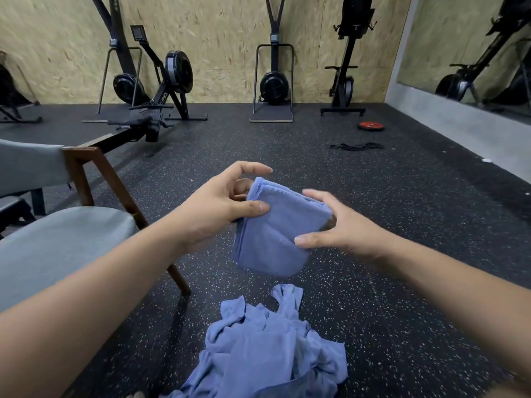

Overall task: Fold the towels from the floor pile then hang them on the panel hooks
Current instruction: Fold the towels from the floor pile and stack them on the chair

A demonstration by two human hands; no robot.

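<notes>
A folded blue towel (275, 234) hangs in the air between my two hands, above the floor. My left hand (221, 205) pinches its upper left edge between thumb and fingers. On the towel's right side, my right hand (333, 225) holds it with the thumb in front and the fingers behind. Below, near the bottom of the view, a crumpled pile of blue towels (267, 349) lies on the black speckled floor. No panel hooks are in view.
A grey cushioned chair with a wooden frame (71, 234) stands close on my left. Rowing machines (161, 90) and other exercise machines (273, 84) line the far chipboard wall. A red weight plate (371, 126) and a black cord (356, 146) lie on the floor at right.
</notes>
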